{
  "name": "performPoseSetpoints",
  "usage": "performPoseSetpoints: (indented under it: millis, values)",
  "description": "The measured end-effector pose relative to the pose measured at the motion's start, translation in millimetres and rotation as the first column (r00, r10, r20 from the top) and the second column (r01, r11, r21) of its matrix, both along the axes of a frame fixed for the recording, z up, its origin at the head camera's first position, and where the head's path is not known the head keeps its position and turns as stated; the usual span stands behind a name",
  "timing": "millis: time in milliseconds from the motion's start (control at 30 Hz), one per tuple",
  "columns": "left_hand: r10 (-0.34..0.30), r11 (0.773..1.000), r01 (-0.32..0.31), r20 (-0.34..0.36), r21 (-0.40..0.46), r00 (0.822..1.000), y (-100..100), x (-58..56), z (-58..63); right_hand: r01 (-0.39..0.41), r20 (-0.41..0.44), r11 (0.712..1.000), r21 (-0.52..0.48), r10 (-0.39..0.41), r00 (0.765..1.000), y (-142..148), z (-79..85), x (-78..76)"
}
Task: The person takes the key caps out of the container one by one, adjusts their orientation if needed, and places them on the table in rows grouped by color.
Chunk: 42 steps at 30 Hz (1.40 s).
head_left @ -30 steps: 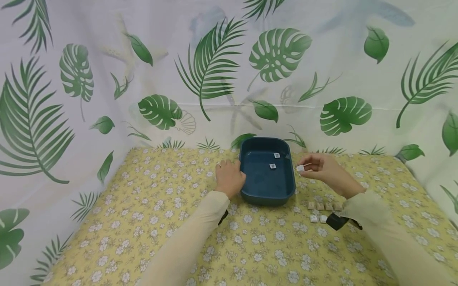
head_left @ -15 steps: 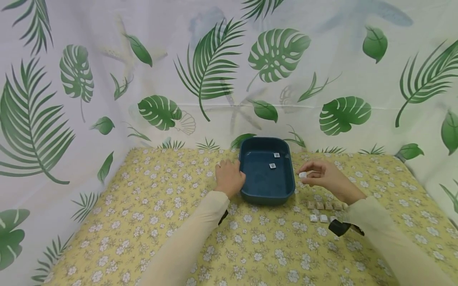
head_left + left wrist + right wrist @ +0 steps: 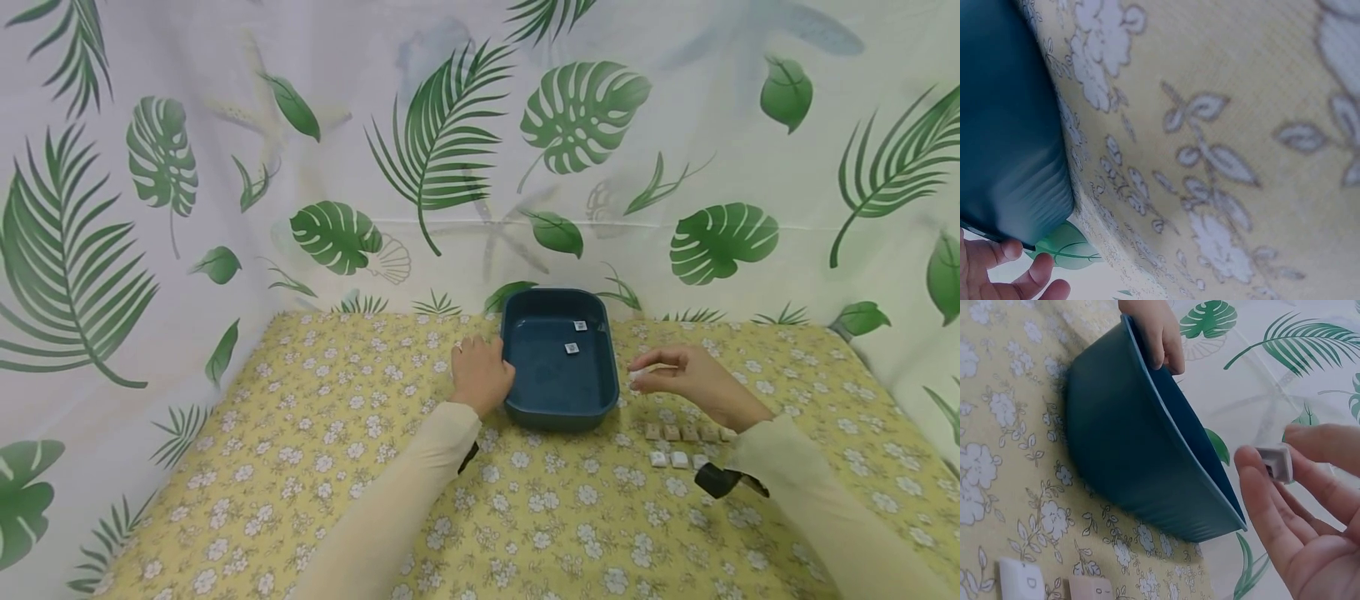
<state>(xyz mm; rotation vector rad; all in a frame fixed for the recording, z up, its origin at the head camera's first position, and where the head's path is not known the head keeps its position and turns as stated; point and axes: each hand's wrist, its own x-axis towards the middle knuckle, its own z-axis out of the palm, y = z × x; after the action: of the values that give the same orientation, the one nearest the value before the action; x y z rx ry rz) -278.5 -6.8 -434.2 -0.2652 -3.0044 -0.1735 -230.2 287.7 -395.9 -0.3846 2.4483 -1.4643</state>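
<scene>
A white keycap (image 3: pixel 1282 464) is pinched between the thumb and fingertips of my right hand (image 3: pixel 690 381). Its hollow underside shows in the right wrist view; in the head view the fingers mostly cover it. That hand hovers just right of a deep blue plastic basin (image 3: pixel 562 422). At the basin's left side my left hand (image 3: pixel 482 372) grips the rim, fingers hooked over the edge. Inside the basin are two small white squares with dark code-like prints, one square (image 3: pixel 572 348) nearer and another square (image 3: pixel 580 326) farther back.
Right of the basin lie a row of beige keycaps (image 3: pixel 671 432) and, nearer, a row of white keycaps (image 3: pixel 679 459), partly behind the right wrist. A yellow floral cloth (image 3: pixel 360 467) covers the table. A leaf-print curtain (image 3: pixel 450 167) hangs behind.
My right hand has drawn slightly right and toward me, away from the basin's rim, and the keycap has turned further behind the fingers. The left hand and basin stay put.
</scene>
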Motion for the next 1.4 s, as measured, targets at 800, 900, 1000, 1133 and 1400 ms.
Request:
performPoseSetpoints:
  millis: [800, 900, 1000, 1133, 1400]
  values:
    - [-0.01, 1.0, 0.009, -0.006, -0.02, 1.0, 1, -2.9, -3.1, 0.005, 0.013, 1.0, 0.008, -0.006, 1.0, 15, 1.1, 16.1]
    - [-0.011, 1.0, 0.011, 0.0, -0.022, 1.0, 1, -3.5, -3.7, 0.019, -0.019, 0.998, 0.052, -0.018, 1.0, 18, 1.5, 19.1]
    - [-0.019, 1.0, 0.019, -0.001, -0.003, 1.0, 1, -2.5, -3.7, 0.033, -0.074, 0.992, 0.118, -0.024, 0.997, 22, 0.6, 23.6]
    - [-0.03, 0.999, 0.03, -0.012, 0.022, 0.999, 1, -1.6, -3.6, 0.048, -0.109, 0.983, 0.178, -0.029, 0.994, 31, -2.4, 30.0]
    - [-0.023, 1.0, 0.024, -0.02, 0.016, 1.0, 2, -1.1, -3.5, 0.092, -0.08, 0.977, 0.193, -0.078, 0.994, 53, -11.3, 49.9]
